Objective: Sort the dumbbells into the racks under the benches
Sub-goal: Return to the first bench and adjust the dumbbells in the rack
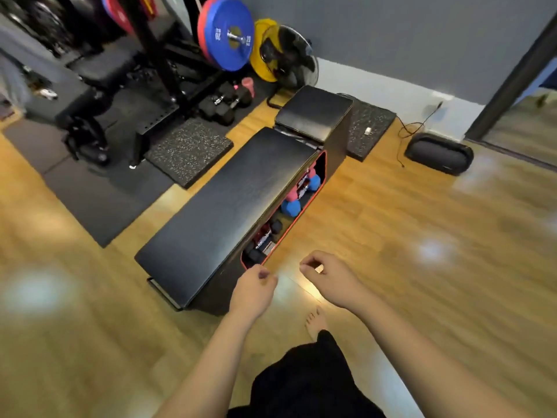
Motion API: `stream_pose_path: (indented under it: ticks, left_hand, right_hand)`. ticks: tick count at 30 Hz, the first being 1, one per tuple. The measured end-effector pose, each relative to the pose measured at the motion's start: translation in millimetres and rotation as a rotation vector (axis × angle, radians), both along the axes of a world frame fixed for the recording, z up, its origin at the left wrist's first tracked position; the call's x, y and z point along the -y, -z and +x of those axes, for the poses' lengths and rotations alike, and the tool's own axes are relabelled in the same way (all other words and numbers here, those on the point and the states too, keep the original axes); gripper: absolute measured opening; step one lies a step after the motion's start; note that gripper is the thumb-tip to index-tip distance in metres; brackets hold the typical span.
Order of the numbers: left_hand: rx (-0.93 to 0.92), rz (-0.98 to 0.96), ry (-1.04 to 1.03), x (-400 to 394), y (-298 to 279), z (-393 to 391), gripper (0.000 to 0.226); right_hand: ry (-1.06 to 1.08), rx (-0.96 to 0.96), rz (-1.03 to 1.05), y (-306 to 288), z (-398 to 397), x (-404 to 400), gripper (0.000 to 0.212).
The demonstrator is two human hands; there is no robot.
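A black padded bench (229, 203) stands on the wooden floor with a red-edged rack opening (286, 212) along its right side. Inside the rack I see black dumbbells (271, 230) near me, then blue dumbbells (291, 206) and pink dumbbells (310, 176) farther in. More black dumbbells (223, 107) and a pink one (248, 86) lie on the mat by the squat rack at the back. My left hand (253, 292) and my right hand (328, 276) hover just in front of the rack's near end, fingers loosely curled, holding nothing.
Blue and red weight plates (226, 34) hang on a barbell, with a yellow plate (265, 49) and a fan (297, 60) behind the bench. Speckled mats (190, 150) lie either side. A black speaker (438, 153) with a cable sits at right. My bare foot (316, 322) is below my hands.
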State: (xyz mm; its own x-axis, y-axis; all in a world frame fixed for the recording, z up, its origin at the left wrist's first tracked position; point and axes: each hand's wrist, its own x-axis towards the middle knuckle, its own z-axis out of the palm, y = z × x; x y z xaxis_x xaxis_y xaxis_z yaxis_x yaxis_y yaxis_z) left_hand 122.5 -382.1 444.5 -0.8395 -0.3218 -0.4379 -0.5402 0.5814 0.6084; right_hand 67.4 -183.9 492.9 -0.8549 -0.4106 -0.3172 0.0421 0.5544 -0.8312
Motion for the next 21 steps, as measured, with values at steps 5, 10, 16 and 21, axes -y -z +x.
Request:
stream_pose_path:
  ticks: [5,10,16,21]
  left_hand:
    - [0.063,0.023,-0.089,-18.5,22.7,-52.1,0.031]
    - [0.056,0.031,-0.187,-27.5,20.3,-103.3,0.026]
    - [0.052,-0.004,-0.380,-41.6,25.8,-128.7,0.025]
    - [0.055,-0.033,-0.635,-73.2,21.6,-136.1,0.020]
  right_hand:
    - [-0.166,0.049,0.080,11.2,-48.3,-18.6,0.012]
    - [-0.185,0.013,0.120,12.5,-130.7,-28.8,0.008]
    - [-0.341,0.049,0.112,32.7,-196.8,-24.2,0.008]
    - [-0.514,0.091,0.116,44.3,-244.9,-31.5,0.009]
